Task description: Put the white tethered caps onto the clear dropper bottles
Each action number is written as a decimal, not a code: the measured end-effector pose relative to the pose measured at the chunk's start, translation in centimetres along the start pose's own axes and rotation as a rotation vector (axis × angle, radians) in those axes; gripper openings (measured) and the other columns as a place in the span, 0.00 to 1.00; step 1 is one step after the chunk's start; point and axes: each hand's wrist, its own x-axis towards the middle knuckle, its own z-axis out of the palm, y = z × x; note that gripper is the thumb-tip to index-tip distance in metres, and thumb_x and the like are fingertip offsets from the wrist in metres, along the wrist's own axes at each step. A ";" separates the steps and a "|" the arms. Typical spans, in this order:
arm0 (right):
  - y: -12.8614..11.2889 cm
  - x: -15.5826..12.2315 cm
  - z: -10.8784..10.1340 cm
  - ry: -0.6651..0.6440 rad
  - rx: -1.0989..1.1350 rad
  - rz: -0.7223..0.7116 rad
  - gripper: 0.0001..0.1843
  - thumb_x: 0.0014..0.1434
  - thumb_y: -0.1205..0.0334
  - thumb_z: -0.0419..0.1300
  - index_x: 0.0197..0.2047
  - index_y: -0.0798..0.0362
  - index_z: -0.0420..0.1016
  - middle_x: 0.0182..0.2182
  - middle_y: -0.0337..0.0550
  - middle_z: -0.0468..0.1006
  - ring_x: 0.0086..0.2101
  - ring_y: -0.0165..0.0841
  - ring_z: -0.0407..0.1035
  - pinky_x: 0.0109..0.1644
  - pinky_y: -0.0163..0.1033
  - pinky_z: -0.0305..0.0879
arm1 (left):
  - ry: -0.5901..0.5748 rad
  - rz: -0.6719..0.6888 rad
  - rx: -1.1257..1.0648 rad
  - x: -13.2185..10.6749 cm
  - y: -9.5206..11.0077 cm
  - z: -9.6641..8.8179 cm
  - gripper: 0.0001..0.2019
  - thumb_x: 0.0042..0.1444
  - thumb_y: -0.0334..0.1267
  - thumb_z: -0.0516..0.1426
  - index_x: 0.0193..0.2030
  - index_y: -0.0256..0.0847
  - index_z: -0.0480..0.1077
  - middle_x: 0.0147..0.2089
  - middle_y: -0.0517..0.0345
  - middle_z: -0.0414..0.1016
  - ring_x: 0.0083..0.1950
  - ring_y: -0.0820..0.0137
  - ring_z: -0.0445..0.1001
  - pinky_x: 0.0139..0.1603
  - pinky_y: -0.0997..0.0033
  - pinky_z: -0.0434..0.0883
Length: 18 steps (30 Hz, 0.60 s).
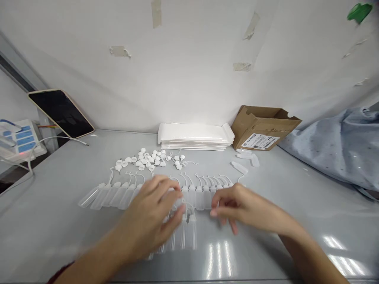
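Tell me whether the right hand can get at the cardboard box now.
Probably yes: only low things, such as the loose translucent tubes, seem to lie between the right hand and the cardboard box.

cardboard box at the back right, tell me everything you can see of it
The cardboard box is plain brown, with notches in its rim and a white printed label low on its front. It stands open side up on the grey table, between a stack of white packets and a blue-grey cloth; whether either touches it is unclear. Its inside is mostly hidden.
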 end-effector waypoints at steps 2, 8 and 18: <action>1.2 0.5 -1.8 0.346 -0.230 -0.008 0.13 0.63 0.58 0.52 0.33 0.52 0.74 0.23 0.38 0.77 0.22 0.30 0.72 0.27 0.33 0.65 | -0.090 -0.112 0.017 2.0 -1.9 -0.6 0.13 0.64 0.33 0.46 0.37 0.36 0.71 0.39 0.50 0.74 0.45 0.61 0.67 0.44 0.60 0.68; 6.8 2.9 -5.3 0.973 -0.617 0.106 0.13 0.59 0.68 0.51 0.40 0.56 0.77 0.43 0.58 0.77 0.47 0.51 0.69 0.43 0.51 0.65 | -0.219 -0.195 0.093 6.3 -6.8 0.6 0.15 0.60 0.33 0.46 0.32 0.34 0.73 0.33 0.47 0.74 0.42 0.55 0.67 0.41 0.55 0.68; 8.8 3.1 -6.5 0.905 -0.591 0.130 0.12 0.58 0.65 0.55 0.39 0.56 0.80 0.40 0.52 0.81 0.38 0.43 0.74 0.43 0.45 0.67 | -0.257 -0.118 0.034 8.4 -7.0 3.6 0.15 0.59 0.34 0.49 0.46 0.33 0.74 0.39 0.45 0.72 0.49 0.54 0.65 0.46 0.56 0.67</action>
